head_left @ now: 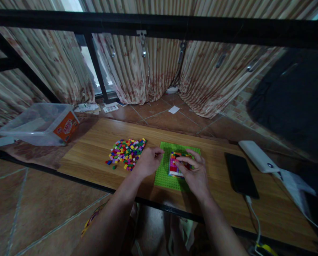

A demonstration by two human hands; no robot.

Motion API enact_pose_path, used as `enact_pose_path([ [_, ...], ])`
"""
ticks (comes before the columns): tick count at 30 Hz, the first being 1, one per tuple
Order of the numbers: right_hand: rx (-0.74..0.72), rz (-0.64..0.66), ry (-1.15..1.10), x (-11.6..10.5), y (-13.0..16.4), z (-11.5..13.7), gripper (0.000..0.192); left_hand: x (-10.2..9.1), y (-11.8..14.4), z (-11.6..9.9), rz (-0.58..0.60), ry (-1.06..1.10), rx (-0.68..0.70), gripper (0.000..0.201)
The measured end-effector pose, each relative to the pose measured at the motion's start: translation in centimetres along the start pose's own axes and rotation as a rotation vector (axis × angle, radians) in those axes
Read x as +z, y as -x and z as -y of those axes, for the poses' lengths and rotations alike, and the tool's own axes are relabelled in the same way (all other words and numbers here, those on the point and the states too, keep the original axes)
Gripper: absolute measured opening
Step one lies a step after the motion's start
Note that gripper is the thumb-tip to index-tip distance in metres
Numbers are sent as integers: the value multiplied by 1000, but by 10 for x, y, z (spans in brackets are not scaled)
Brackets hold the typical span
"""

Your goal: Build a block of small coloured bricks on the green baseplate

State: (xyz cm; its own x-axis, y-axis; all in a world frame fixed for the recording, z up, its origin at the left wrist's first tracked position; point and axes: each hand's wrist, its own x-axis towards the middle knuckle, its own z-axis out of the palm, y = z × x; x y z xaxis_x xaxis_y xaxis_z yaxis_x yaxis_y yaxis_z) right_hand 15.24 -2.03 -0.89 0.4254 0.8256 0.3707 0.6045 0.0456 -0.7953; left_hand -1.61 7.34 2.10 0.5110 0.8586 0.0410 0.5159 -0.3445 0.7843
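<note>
Seating bricks squarely likely calls for even fingertip pressure on the multicoloured brick build (173, 168) atop the green studded baseplate (163, 179), where the right hand (195, 170) arches half open, the left hand (149, 161) loosely curled beside the loose-brick pile (127, 151); whether either pinches a brick, I cannot tell.

- Worktop (81, 154), left end up to loose brick pile (128, 151): open.
- Between green baseplate (162, 179) and phone (241, 174): lane open at far edge; right forearm (214, 213) crosses near edge.
- Toward right end: phone, power bank (257, 156), cable (248, 201) obstruct.
</note>
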Motion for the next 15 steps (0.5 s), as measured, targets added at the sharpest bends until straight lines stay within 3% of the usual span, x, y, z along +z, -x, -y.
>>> enact_pose_path([
  [10, 61, 37, -96, 12, -2, -13, 14, 15, 4, -14, 78, 107, -18, 27],
  [15, 107, 25, -102, 14, -3, -11, 14, 22, 5, -17, 47, 85, -71, 25],
])
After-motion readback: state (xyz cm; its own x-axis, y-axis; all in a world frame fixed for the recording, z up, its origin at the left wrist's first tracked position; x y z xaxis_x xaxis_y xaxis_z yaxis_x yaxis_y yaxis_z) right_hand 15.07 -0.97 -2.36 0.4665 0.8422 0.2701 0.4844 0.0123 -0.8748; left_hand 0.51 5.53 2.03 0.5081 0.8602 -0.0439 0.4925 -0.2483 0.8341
